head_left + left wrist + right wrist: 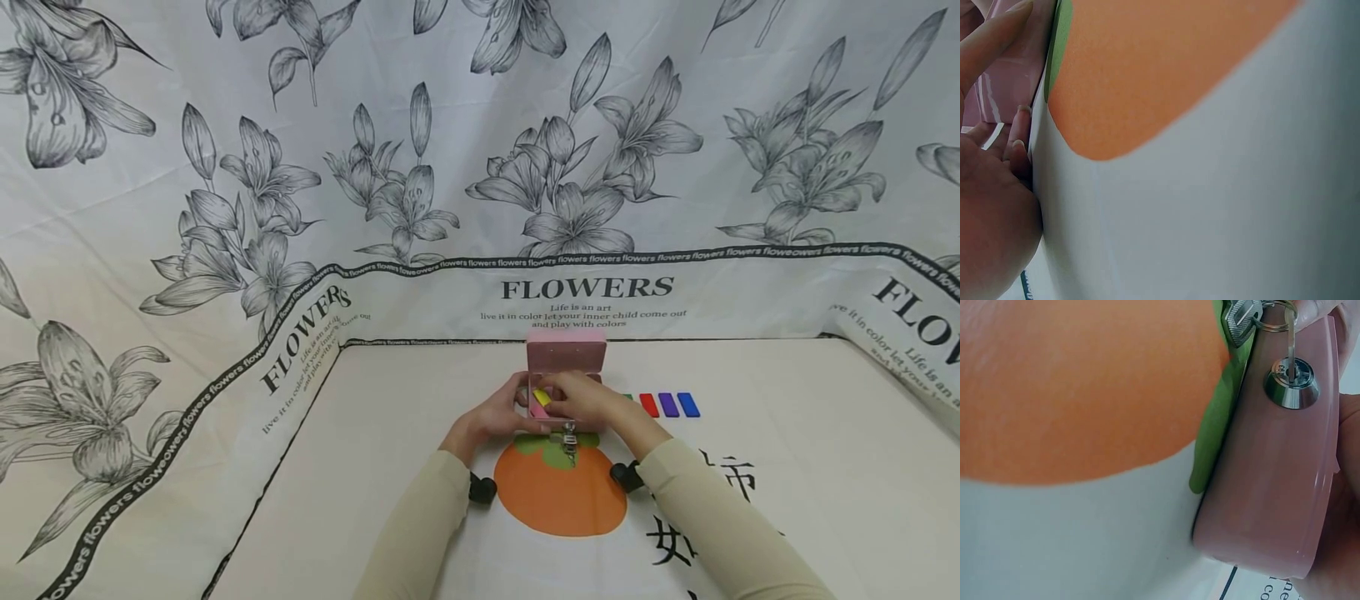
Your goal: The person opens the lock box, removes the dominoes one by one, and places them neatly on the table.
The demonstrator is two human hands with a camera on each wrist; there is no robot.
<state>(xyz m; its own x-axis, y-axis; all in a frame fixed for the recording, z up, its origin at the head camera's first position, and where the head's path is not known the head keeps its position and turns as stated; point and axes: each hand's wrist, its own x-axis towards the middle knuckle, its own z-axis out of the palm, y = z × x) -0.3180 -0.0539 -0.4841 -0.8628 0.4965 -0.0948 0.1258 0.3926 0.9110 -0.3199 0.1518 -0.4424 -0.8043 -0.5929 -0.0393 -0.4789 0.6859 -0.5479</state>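
A pink box [566, 337] stands at the far middle of the table with its lid raised. My left hand [495, 412] grips its left side, the thumb [997, 37] lying along the front and other fingertips low at the end. Over the box's inside, my right hand [581, 398] has its fingers at a tilted yellow block [542, 397] and seems to pinch it. A bright pink piece [537, 411] shows just below that block. In the right wrist view, a key stands in the box's round metal lock [1292, 387], with another key [1241, 322] hanging from its ring.
To the right of the box lie a red block [648, 406], a purple block [668, 405] and a blue block [688, 405]; a green block [628, 398] is partly hidden by my arm. An orange persimmon print [558, 500] is on the tablecloth. Flowered cloth [420, 300] hangs behind.
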